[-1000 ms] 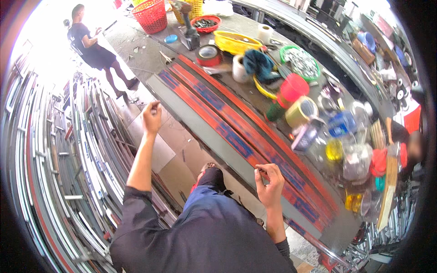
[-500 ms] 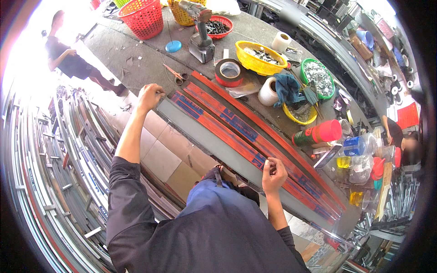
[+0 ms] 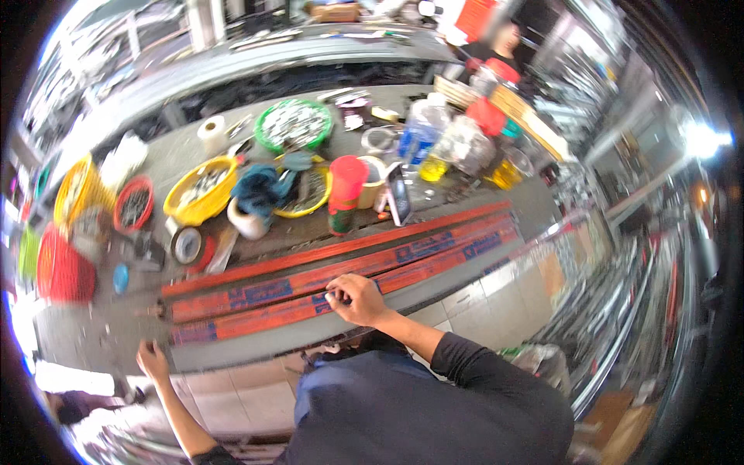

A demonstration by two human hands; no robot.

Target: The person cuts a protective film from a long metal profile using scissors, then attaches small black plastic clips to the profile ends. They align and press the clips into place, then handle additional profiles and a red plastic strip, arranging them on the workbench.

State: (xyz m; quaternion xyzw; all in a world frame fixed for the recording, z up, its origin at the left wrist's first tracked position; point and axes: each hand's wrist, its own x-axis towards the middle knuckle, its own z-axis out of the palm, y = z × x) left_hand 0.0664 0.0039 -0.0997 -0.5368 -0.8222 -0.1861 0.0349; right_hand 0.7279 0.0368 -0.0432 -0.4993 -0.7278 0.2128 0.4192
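Note:
Long strips covered in red and blue film (image 3: 248,319) lie side by side along the workbench, with a grey strip (image 3: 232,353) on their near side. My right hand (image 3: 356,300) is over the front red strip near its middle, fingers curled together. A dark spot shows between those fingers, too small to name. At the strips' left end is my left hand (image 3: 153,359), its fingers drawn together and slightly blurred. Whether it grips the strip's edge or some small thing, I cannot make out.
Behind the strips stand a tape roll (image 3: 186,245), a yellow basket (image 3: 201,190), a blue cloth (image 3: 262,188), a red-lidded container (image 3: 348,190) and a phone (image 3: 398,195). A green basket (image 3: 294,124) sits farther back. Another person (image 3: 504,43) is at the far right.
The view has swung right, so the strips now run more nearly crosswise. My right hand is still over the front strip with curled fingers; my left remains by the left end.

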